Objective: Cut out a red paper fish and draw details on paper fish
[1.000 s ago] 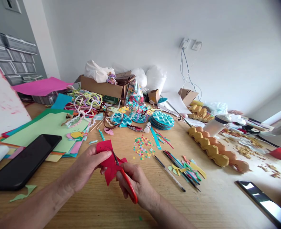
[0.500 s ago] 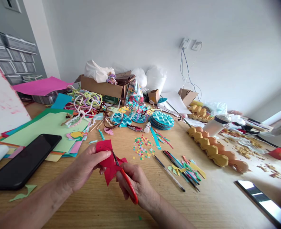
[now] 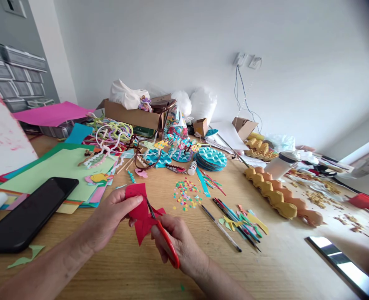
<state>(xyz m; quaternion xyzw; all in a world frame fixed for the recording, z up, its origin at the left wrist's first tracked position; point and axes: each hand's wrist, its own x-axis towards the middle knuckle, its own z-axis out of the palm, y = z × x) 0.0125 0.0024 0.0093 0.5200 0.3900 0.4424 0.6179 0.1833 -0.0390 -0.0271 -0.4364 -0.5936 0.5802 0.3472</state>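
Your left hand [image 3: 117, 208] has its fingers clamped on the red paper [image 3: 137, 211], thumb on top, holding it above the wooden surface [image 3: 134, 277]. Your right hand [image 3: 181, 241] has its fingers closed round the red-handled scissors [image 3: 171, 249], whose blades lie against the paper. Confetti dots [image 3: 184, 190] lie scattered beyond your hands, with a pen [image 3: 222, 228] to the right and a black phone [image 3: 31, 213] to the left.

L hand [image 3: 117, 210] holds red paper [image 3: 137, 208], R hand [image 3: 182, 241] scissors [image 3: 168, 241], abv wood tbl [image 3: 124, 266].
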